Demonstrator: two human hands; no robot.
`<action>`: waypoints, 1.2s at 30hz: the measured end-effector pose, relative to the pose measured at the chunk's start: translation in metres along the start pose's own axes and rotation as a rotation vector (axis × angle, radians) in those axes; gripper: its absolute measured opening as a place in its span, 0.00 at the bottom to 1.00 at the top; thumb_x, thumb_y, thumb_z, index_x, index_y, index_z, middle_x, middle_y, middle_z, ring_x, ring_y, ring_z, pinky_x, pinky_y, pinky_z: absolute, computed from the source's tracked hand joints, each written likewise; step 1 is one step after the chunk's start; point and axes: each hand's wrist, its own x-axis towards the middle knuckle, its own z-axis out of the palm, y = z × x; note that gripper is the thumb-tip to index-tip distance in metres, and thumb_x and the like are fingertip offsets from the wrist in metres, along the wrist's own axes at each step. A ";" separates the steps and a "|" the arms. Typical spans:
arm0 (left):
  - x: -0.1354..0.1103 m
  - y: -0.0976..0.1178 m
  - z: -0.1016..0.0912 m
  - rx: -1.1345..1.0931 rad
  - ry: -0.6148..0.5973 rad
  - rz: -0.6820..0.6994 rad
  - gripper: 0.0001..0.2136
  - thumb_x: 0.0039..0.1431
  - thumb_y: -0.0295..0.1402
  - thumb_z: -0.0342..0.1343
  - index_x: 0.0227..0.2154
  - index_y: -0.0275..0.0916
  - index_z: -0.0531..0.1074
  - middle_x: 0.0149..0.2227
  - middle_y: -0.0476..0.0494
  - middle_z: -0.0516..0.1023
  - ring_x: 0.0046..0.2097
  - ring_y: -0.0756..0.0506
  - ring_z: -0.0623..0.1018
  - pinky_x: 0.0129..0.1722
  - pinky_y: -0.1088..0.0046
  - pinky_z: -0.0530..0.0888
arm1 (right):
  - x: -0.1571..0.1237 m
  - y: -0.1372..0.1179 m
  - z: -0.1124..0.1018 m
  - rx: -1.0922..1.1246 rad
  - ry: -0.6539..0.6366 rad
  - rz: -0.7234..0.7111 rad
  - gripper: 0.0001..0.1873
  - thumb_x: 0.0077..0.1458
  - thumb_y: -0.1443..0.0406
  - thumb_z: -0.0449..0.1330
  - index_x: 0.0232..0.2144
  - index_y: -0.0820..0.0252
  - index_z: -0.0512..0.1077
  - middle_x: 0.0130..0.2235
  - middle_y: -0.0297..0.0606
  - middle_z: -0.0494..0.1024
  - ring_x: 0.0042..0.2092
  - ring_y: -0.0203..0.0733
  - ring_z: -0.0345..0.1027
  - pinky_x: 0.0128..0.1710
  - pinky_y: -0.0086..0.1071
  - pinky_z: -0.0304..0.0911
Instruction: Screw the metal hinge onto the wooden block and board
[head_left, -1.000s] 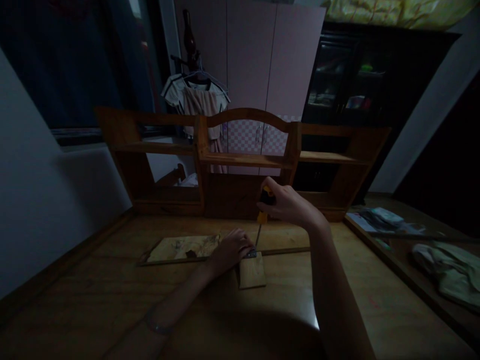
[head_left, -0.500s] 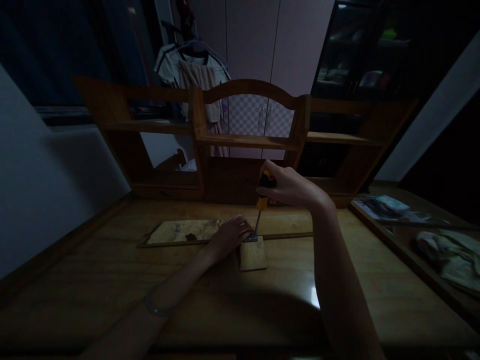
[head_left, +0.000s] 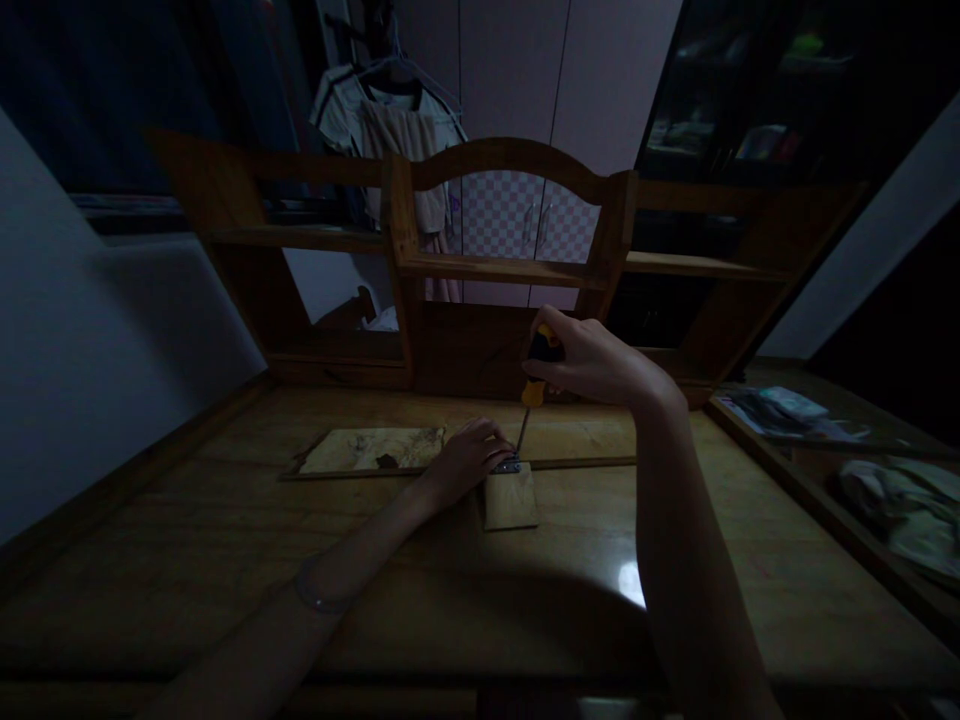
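In the head view, grips the screwdriver in the right hand, fingers closed around the handle, wrist bent, forearm running out at the lower edge. Slants the shaft down to the bracket on the far end of the block; can't make out the tip or any screw in such dim light. Lays the left hand, fingers half bent, over the bracket's left side, hiding part of it; can't tell if pinching or only touching. Wears a bracelet on that forearm, likewise cut off below. Has the block flat on the table, by a board partly behind the left hand; can't say if 1 piece or 2. Loses the cabinet in the dark, upper right.
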 end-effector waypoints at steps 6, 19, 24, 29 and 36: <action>0.000 -0.001 0.001 0.009 -0.014 0.010 0.09 0.71 0.34 0.54 0.43 0.41 0.80 0.45 0.43 0.78 0.50 0.44 0.76 0.52 0.65 0.74 | 0.000 -0.001 0.002 0.020 -0.024 0.015 0.11 0.58 0.61 0.62 0.40 0.55 0.64 0.30 0.33 0.73 0.30 0.38 0.67 0.28 0.29 0.54; 0.000 0.001 -0.001 -0.009 0.007 0.041 0.08 0.71 0.29 0.53 0.42 0.39 0.78 0.43 0.43 0.78 0.48 0.43 0.74 0.51 0.66 0.73 | 0.001 -0.005 0.001 0.006 -0.044 0.018 0.12 0.57 0.60 0.63 0.42 0.55 0.65 0.30 0.33 0.74 0.30 0.38 0.66 0.29 0.30 0.54; -0.001 0.001 -0.002 -0.021 -0.011 0.039 0.09 0.70 0.26 0.51 0.45 0.39 0.76 0.44 0.43 0.77 0.50 0.43 0.74 0.53 0.64 0.73 | 0.000 -0.004 0.001 0.023 -0.064 0.029 0.11 0.57 0.61 0.62 0.40 0.55 0.67 0.31 0.34 0.76 0.31 0.39 0.68 0.29 0.30 0.55; 0.000 0.006 -0.007 -0.026 -0.024 0.032 0.10 0.69 0.25 0.49 0.44 0.40 0.75 0.45 0.43 0.76 0.49 0.42 0.74 0.53 0.63 0.73 | 0.002 -0.004 0.002 -0.014 -0.029 0.025 0.11 0.59 0.60 0.62 0.43 0.57 0.71 0.33 0.38 0.79 0.34 0.42 0.71 0.32 0.31 0.60; 0.000 0.007 -0.008 -0.028 0.027 0.042 0.11 0.69 0.25 0.49 0.49 0.40 0.74 0.47 0.41 0.76 0.51 0.42 0.74 0.54 0.62 0.74 | 0.005 0.001 0.005 -0.112 0.070 -0.062 0.22 0.60 0.62 0.60 0.55 0.63 0.74 0.53 0.49 0.78 0.53 0.49 0.72 0.54 0.39 0.63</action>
